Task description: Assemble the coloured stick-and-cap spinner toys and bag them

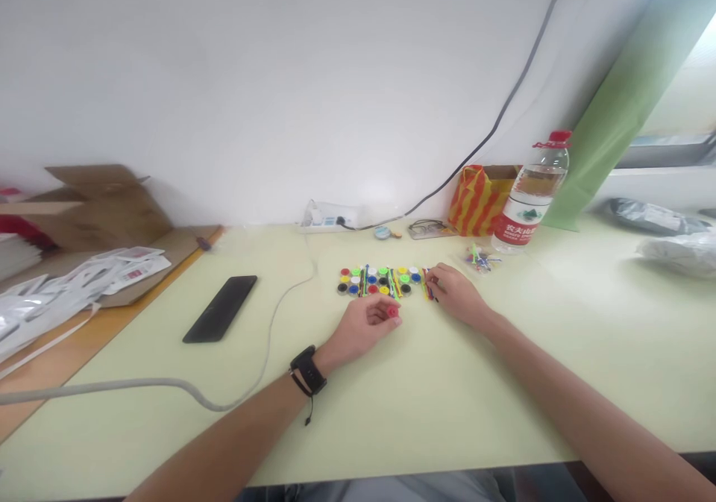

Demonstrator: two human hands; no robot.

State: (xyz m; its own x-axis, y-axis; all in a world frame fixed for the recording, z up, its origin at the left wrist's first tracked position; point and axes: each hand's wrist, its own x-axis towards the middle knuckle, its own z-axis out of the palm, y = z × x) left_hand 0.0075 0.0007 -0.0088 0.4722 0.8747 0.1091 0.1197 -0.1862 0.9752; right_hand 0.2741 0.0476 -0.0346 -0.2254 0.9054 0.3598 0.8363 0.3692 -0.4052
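A small red round disc [392, 312] is pinched between the thumb and fingers of my left hand [366, 324], just in front of the laid-out pieces. Behind it, small round discs [373, 289] in red, yellow, white, blue, green and black lie in rows. Bundles of thin coloured sticks [393, 282] run between the groups of discs. My right hand [456, 293] rests at the right end, its curled fingertips on another group of thin sticks [427, 284]. Whatever sits between those fingertips is hidden.
A black phone [221, 309] lies left, near a grey cable [190, 390]. An open cardboard box [106, 204] holds packets. At the back are a power strip [330, 218], a striped bag [475, 200], a water bottle [531, 196] and a small bag of coloured pieces [481, 258].
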